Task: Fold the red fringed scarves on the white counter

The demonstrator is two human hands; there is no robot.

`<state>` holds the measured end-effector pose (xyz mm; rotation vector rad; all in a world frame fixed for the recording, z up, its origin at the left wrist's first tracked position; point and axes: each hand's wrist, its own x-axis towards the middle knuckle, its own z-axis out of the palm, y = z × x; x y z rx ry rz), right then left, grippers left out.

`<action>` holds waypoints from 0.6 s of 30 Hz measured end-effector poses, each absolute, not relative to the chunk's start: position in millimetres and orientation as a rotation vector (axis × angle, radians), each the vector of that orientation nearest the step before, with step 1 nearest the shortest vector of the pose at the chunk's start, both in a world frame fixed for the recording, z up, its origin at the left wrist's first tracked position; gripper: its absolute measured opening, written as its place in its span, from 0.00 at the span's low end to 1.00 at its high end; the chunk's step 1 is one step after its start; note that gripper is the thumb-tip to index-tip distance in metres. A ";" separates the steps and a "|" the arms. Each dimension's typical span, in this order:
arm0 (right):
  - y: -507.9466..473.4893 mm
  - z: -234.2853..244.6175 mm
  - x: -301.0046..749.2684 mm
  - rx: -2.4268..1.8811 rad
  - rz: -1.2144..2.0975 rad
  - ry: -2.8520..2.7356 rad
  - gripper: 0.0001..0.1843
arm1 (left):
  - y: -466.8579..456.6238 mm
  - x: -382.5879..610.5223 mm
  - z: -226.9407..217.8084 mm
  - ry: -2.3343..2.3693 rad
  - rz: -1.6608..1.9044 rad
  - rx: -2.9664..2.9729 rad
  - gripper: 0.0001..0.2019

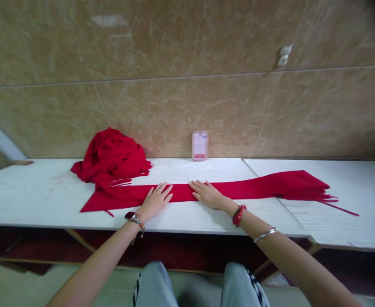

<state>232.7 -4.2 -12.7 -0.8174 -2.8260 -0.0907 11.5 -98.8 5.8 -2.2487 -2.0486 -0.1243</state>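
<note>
A red fringed scarf lies stretched out lengthwise in a long narrow strip on the white tabletop. My left hand rests flat on it left of the middle, fingers spread. Just to the right, my right hand also presses flat on the cloth, its fingers stretched out. A short gap of red fabric shows between the two hands. The scarf's right end widens into layered folds with loose fringe, and its left end fans into a pointed corner. Behind that left end sits a crumpled heap of red fringed cloth.
A small phone-like card, blurred out, leans on the tan marbled wall behind the white table. A small white cat-shaped hook is fixed to the wall. Dark red open compartments lie under the tabletop, near my knees.
</note>
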 end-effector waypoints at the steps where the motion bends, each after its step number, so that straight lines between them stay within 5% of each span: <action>1: -3.3 -13.6 233.8 -0.812 -0.091 -2.843 0.25 | -100.9 8.8 6.5 -2.048 -0.123 -2.257 0.23; 18: -0.1 -19.8 176.0 -0.673 0.074 -2.818 0.26 | -120.0 -46.0 26.3 -2.071 -0.190 -2.059 0.21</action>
